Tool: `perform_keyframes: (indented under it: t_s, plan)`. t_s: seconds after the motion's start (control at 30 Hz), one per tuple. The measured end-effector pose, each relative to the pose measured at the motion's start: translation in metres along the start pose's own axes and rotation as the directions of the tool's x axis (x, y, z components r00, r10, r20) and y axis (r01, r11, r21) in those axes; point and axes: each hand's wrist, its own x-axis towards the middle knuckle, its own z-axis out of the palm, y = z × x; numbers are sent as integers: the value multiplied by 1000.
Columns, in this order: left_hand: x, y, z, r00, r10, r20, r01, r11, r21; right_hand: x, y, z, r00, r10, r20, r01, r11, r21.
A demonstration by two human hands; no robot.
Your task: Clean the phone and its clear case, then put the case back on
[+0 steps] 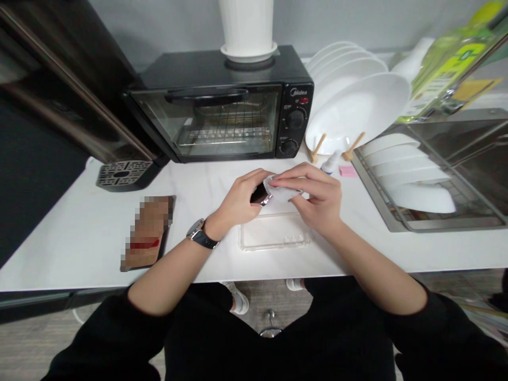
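My left hand (pixel 240 198) is closed around a dark phone (pixel 260 194) with a shiny edge, tilted above the counter. In my right hand (pixel 319 193) is a thin, light grey cloth (pixel 283 191) with a zigzag edge. Its fingers pinch the cloth against or close to the phone's upper right side; the exact contact is hidden. Below both hands a clear phone case (pixel 273 233) lies flat on the white counter. Just beyond my right hand stands a small white-tipped bottle (pixel 331 161), partly hidden, beside a pink pad of notes (pixel 347 171).
A second phone (pixel 146 233), its screen blurred out, lies at the left. Behind are a black toaster oven (pixel 218 121), a white pot (pixel 248 26) on top of it, and upright white plates (pixel 357 114). At right, bowls (pixel 413 174) rest in a sink rack.
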Motion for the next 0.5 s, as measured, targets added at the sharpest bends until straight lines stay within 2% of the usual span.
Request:
perform_keyframes:
  t_s: [0.1, 0.27, 0.4, 0.5]
  plan:
    - [-1, -2, -2, 999, 45, -13, -44, 997, 63, 2, 2, -2, 996, 82, -40, -82, 997, 17]
    - [-2, -2, -2, 999, 44, 0, -44, 996, 82, 1, 2, -2, 993, 103, -51, -103, 995, 4]
    - [-1, 2, -3, 1000, -25, 16, 23, 997, 69, -2, -2, 0, 998, 58, 3, -58, 998, 27]
    - [0, 5, -4, 997, -69, 31, 69, 998, -1, -4, -7, 6, 996, -40, 80, 34, 996, 84]
